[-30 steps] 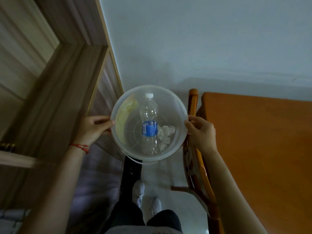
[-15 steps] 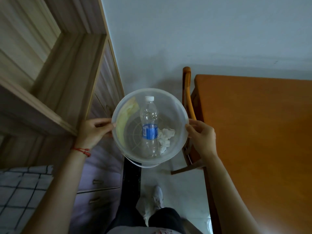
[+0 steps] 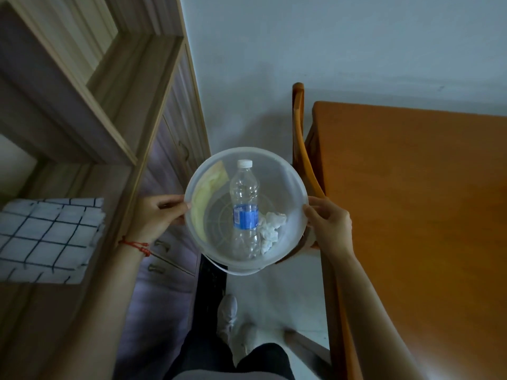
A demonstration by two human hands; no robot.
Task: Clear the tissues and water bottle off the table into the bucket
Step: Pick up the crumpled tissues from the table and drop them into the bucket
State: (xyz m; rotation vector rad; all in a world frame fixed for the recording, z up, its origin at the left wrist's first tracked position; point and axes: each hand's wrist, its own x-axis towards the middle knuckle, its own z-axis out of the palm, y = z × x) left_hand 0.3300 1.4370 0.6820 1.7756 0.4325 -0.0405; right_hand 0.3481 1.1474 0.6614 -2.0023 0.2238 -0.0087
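Beside the bare table (image 3: 411, 201), our left hand (image 3: 157, 215) and right hand (image 3: 329, 223) grip the bucket (image 3: 290, 182) rim; keep it level so the water bottle (image 3: 245, 204) and tissues (image 3: 270, 231) stay inside.

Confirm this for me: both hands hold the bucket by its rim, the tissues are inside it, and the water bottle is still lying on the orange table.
One thing is wrong: the water bottle is not on the table. The head view shows it lying inside the bucket, beside the tissues. The rest stands: the left hand and the right hand hold the bucket by its rim.
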